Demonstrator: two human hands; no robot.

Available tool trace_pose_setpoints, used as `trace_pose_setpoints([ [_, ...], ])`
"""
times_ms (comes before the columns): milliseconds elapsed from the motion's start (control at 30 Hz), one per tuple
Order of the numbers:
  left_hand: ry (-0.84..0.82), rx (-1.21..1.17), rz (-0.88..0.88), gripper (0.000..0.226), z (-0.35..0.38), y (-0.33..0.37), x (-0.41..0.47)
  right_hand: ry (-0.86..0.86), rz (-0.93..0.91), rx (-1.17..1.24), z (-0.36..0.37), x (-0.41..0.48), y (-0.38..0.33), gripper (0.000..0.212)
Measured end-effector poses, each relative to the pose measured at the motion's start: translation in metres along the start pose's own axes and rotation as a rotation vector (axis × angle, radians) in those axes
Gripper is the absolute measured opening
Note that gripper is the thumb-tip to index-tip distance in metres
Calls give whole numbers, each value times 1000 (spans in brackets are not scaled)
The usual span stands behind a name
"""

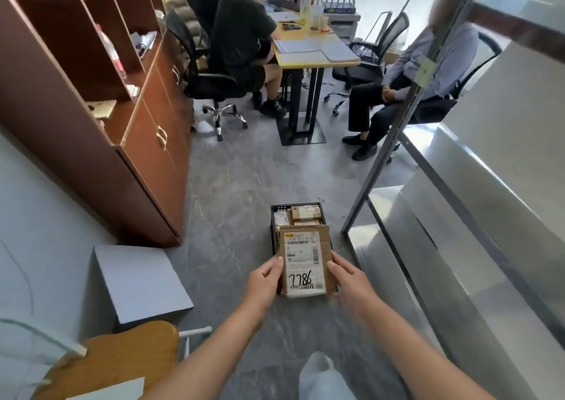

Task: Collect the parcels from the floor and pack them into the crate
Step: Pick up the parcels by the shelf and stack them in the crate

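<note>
A black plastic crate (274,216) stands on the grey floor in front of me, with several small cardboard parcels (305,214) packed in its far end. A larger brown parcel (305,259) with a white shipping label and "7786" handwritten on it lies over the crate's near half, hiding that part. My left hand (264,280) grips its left edge and my right hand (348,279) grips its right edge. Both forearms reach in from the bottom of the view.
A brown cabinet (128,124) lines the left wall. A grey box (137,280) and a wooden chair seat (122,360) sit at lower left. A glass partition with a metal frame (379,161) runs along the right. People sit on office chairs around a desk (308,48) ahead.
</note>
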State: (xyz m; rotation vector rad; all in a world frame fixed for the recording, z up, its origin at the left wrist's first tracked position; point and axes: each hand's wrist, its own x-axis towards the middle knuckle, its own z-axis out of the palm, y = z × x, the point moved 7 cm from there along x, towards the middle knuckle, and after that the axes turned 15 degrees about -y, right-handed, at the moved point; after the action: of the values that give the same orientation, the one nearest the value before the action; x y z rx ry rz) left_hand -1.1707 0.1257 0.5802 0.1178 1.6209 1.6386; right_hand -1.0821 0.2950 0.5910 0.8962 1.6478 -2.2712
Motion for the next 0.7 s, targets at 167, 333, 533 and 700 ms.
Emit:
trace_pose_setpoints([
  [167,14,24,-35,32,-10,13,62,3,48,21,-12,56,-16,40],
  [333,66,68,-128,31,-22,22,142,-30,124,51,-31,133,-39,39],
  [533,155,3,-207,32,-22,45,240,-91,177,69,-70,231,-73,41],
  [700,181,-9,-263,36,-25,32,319,-101,200,-21,-104,307,-69,42],
])
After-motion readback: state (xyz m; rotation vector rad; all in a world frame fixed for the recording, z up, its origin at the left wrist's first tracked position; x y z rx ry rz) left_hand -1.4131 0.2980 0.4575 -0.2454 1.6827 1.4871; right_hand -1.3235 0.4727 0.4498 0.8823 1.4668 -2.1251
